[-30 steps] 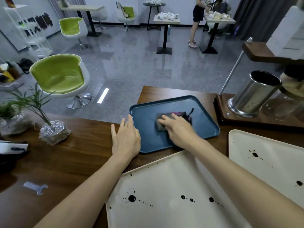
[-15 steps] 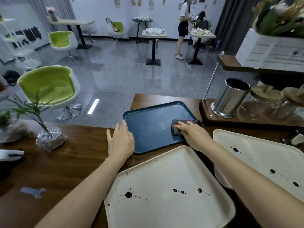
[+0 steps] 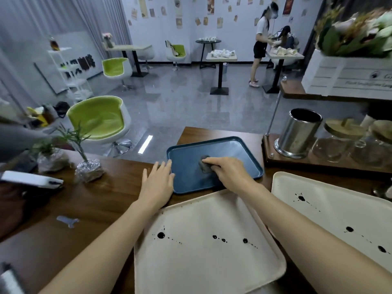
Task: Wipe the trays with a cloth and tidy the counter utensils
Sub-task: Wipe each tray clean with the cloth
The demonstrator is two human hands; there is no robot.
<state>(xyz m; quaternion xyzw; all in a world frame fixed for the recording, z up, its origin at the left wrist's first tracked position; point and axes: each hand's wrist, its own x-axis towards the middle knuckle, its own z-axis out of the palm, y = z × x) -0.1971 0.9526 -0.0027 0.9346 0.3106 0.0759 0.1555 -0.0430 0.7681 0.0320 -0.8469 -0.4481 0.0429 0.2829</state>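
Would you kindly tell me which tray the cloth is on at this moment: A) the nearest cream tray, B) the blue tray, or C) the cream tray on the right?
B: the right hand holds the cloth down on the blue tray.

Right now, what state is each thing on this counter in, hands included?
blue tray: flat on counter, no spots visible, being wiped.
cloth: bunched under the right hand, on the blue tray.
right hand: grips the cloth.
left hand: flat, fingers straight, at the blue tray's left rim.
near cream tray: spotted with black drops, unwiped.
right cream tray: spotted too.
steel cup: upright, contents not visible.
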